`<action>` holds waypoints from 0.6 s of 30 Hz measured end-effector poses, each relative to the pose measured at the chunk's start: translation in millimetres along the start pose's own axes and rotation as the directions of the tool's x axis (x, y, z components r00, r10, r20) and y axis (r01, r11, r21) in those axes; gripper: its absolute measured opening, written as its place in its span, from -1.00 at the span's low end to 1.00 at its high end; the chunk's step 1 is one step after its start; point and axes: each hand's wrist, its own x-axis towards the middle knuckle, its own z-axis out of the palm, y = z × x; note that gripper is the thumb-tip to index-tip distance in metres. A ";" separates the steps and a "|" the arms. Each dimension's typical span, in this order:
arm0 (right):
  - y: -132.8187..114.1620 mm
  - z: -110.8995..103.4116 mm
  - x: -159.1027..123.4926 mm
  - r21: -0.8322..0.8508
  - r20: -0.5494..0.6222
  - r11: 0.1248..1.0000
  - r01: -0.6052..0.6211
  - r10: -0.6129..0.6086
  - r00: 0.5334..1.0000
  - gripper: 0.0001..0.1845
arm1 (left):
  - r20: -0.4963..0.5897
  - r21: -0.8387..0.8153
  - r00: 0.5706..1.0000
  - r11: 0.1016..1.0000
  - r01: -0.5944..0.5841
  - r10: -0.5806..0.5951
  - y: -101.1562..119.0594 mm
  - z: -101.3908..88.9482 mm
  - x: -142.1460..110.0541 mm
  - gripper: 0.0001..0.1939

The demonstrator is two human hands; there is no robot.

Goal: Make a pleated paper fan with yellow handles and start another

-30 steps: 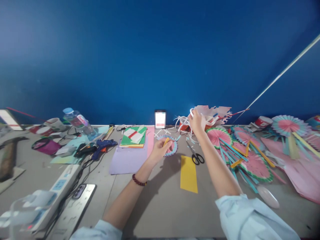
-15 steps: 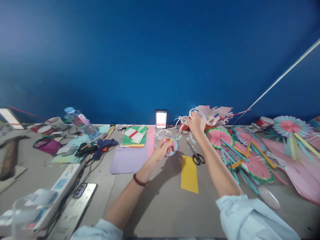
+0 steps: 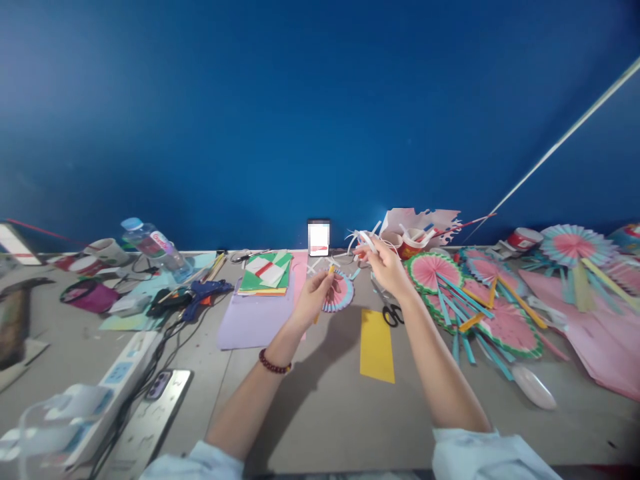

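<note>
My left hand [image 3: 313, 293] is closed on a folded yellow paper strip [image 3: 331, 269], whose upper end stands out above the fingers. Just behind these fingers is a round pleated fan [image 3: 342, 291], pink with a blue edge; whether the hand touches it I cannot tell. My right hand [image 3: 386, 265] pinches a white strip [image 3: 369, 241] beside a tangle of white strips at the foot of the wall. Black-handled scissors [image 3: 391, 315] lie below the right wrist, partly covered by it. Nearer me lies a yellow paper sheet [image 3: 377, 347].
Finished-looking paper fans [image 3: 507, 327] heap up at right, by paper cups [image 3: 413, 243]. Coloured paper [image 3: 260, 320] is stacked left of centre. A glue gun [image 3: 207, 293], bottle [image 3: 157, 243], power strip [image 3: 110, 393] and phone [image 3: 150, 420] occupy the left. A lit screen [image 3: 319, 239] leans on the wall.
My right hand has drawn away from the cups, down and left, with the white strip. My left hand has turned slightly, and more of the yellow strip now shows.
</note>
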 end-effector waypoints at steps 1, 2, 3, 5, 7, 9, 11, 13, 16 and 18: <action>-3.7 2.0 -3.9 0.054 0.040 0.999 0.000 -0.002 0.999 -0.58 | -0.019 -0.003 0.999 0.999 -0.043 0.043 2.2 -0.2 -1.2 -0.52; -7.2 4.2 -7.1 0.103 0.088 0.995 -0.007 -0.002 0.996 -0.56 | -0.041 0.000 0.995 0.996 -0.086 0.086 4.6 -0.2 -2.8 -0.54; -10.5 6.5 -9.8 0.146 0.141 0.989 -0.019 -0.002 0.990 -0.53 | -0.064 0.013 0.989 0.991 -0.131 0.132 7.2 0.0 -4.8 -0.56; -16.3 11.4 -13.9 0.222 0.242 0.974 -0.042 -0.013 0.970 -0.47 | -0.096 0.057 0.965 0.969 -0.239 0.243 13.0 0.8 -9.7 -0.61; -20.6 16.5 -17.0 0.282 0.310 0.958 -0.056 -0.035 0.950 -0.42 | -0.106 0.115 0.917 0.921 -0.373 0.385 19.1 1.5 -15.3 -0.68; -22.9 20.8 -19.9 0.310 0.340 0.948 -0.074 -0.037 0.940 -0.39 | -0.089 0.188 0.854 0.850 -0.492 0.513 24.5 1.4 -20.1 -0.73; -23.6 23.2 -23.3 0.314 0.355 0.944 -0.100 -0.019 0.935 -0.38 | -0.029 0.258 0.805 0.782 -0.567 0.593 28.2 0.6 -23.1 -0.74; -23.8 22.7 -27.1 0.339 0.397 0.932 -0.129 -0.018 0.918 -0.33 | 0.048 0.294 0.780 0.737 -0.609 0.625 29.4 -0.6 -23.9 -0.75; -26.2 16.9 -32.3 0.424 0.514 0.889 -0.172 -0.079 0.854 -0.21 | 0.090 0.294 0.782 0.734 -0.613 0.617 27.1 -1.3 -22.3 -0.74; -29.7 11.9 -34.0 0.469 0.577 0.859 -0.206 -0.122 0.807 -0.17 | 0.059 0.270 0.809 0.771 -0.577 0.585 24.5 -0.8 -21.4 -0.74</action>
